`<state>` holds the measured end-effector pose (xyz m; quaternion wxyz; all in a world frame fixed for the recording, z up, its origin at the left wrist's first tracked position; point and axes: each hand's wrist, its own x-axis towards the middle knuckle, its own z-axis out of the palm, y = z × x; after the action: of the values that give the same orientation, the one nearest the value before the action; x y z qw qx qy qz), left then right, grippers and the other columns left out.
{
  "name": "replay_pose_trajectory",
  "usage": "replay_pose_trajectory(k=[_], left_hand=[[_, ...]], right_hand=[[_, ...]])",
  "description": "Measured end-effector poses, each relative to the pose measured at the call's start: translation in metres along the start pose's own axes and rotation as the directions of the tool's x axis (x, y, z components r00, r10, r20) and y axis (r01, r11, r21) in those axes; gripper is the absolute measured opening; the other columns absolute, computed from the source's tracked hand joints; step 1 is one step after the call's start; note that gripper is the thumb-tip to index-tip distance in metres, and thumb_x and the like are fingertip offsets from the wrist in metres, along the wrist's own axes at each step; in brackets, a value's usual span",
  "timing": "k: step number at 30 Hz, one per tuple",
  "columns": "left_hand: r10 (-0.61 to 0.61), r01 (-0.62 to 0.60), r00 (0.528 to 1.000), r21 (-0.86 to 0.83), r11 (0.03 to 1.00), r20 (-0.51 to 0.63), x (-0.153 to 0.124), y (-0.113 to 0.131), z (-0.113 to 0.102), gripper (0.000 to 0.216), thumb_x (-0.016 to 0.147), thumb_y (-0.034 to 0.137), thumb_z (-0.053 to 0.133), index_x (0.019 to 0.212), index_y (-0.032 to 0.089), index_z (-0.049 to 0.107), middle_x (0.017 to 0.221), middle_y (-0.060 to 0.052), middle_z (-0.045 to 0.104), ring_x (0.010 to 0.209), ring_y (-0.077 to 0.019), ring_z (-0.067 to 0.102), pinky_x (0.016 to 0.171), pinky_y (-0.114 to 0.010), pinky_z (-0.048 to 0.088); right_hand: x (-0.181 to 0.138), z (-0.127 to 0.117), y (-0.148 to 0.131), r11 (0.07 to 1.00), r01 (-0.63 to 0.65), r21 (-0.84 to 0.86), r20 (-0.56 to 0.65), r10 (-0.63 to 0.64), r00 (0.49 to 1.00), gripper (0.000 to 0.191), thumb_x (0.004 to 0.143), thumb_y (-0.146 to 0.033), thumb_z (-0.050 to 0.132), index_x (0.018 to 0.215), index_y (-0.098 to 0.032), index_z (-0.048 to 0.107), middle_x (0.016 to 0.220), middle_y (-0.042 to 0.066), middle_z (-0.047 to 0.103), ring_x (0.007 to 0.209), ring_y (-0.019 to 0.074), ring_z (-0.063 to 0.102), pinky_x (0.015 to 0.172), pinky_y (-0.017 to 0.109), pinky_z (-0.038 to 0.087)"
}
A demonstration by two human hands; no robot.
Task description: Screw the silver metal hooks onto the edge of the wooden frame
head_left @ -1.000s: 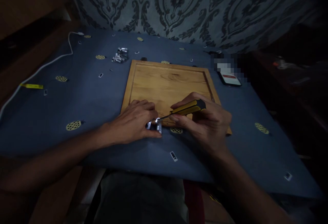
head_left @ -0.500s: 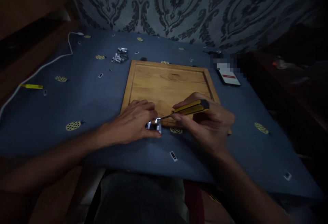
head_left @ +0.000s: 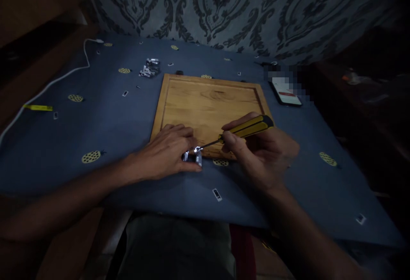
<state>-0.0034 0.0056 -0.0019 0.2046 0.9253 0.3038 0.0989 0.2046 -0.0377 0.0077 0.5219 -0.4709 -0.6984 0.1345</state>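
Note:
My left hand (head_left: 166, 151) is closed around a small shiny metal part (head_left: 193, 157) at the near edge of a wooden board (head_left: 208, 104), pressing it down on the blue cloth. My right hand (head_left: 259, 154) grips a screwdriver with a yellow and black handle (head_left: 248, 128). Its thin shaft slants down to the left, and the tip touches the top of the metal part.
A blue patterned cloth (head_left: 96, 130) covers the table. More small metal parts (head_left: 150, 68) lie at the back left. A white cable (head_left: 57, 81) runs along the left side, near a yellow strip (head_left: 39, 107). A phone (head_left: 285, 93) lies right of the board. Patterned fabric hangs behind.
My right hand has slid back along the screwdriver to the right, so more of the shaft shows. The tip stays on the metal part. My left hand has not moved.

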Motion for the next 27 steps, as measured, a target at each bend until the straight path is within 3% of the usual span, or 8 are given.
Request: replay_pose_trajectory(k=[7,12,17,27], left_hand=[[0.018,-0.018,1.0,-0.001,1.0,-0.021,-0.0014,-0.0014,0.0004,0.038,0.087,0.052,0.078,0.104,0.018,0.07,0.103,-0.005,0.065,0.102,-0.0247,0.061,0.092,-0.038,0.044],[0.018,-0.019,1.0,-0.025,1.0,-0.016,-0.0018,-0.0012,0.0007,0.037,0.088,0.05,0.078,0.104,0.018,0.07,0.107,-0.006,0.066,0.105,-0.0258,0.061,0.094,-0.039,0.044],[0.003,-0.003,1.0,-0.016,1.0,-0.002,-0.0003,-0.0008,0.0004,0.038,0.088,0.05,0.078,0.104,0.017,0.072,0.103,-0.006,0.065,0.102,-0.0259,0.061,0.091,-0.04,0.043],[-0.002,0.002,1.0,-0.006,1.0,0.004,0.0,-0.0002,0.0003,0.04,0.088,0.052,0.078,0.106,0.017,0.072,0.101,-0.005,0.064,0.1,-0.0251,0.061,0.091,-0.038,0.043]], right_hand=[[0.0008,0.0019,-0.0006,0.999,0.017,-0.036,0.016,-0.017,1.0,0.009,0.092,-0.032,0.075,0.084,-0.028,0.073,0.074,0.001,0.07,0.06,0.0185,0.064,0.048,0.034,0.047],[0.0032,0.0027,0.003,0.989,0.13,-0.073,0.037,-0.127,0.991,0.01,0.09,-0.031,0.077,0.083,-0.028,0.072,0.073,0.001,0.071,0.061,0.0196,0.064,0.054,0.036,0.051],[0.0035,0.0039,0.0063,0.971,0.222,-0.088,0.031,-0.22,0.975,0.013,0.088,-0.031,0.08,0.081,-0.028,0.07,0.069,-0.001,0.066,0.06,0.0192,0.063,0.052,0.034,0.045],[0.002,0.0042,0.004,0.978,0.198,-0.072,0.032,-0.196,0.98,0.017,0.087,-0.034,0.082,0.078,-0.027,0.07,0.067,0.0,0.067,0.06,0.0192,0.064,0.051,0.034,0.045]])
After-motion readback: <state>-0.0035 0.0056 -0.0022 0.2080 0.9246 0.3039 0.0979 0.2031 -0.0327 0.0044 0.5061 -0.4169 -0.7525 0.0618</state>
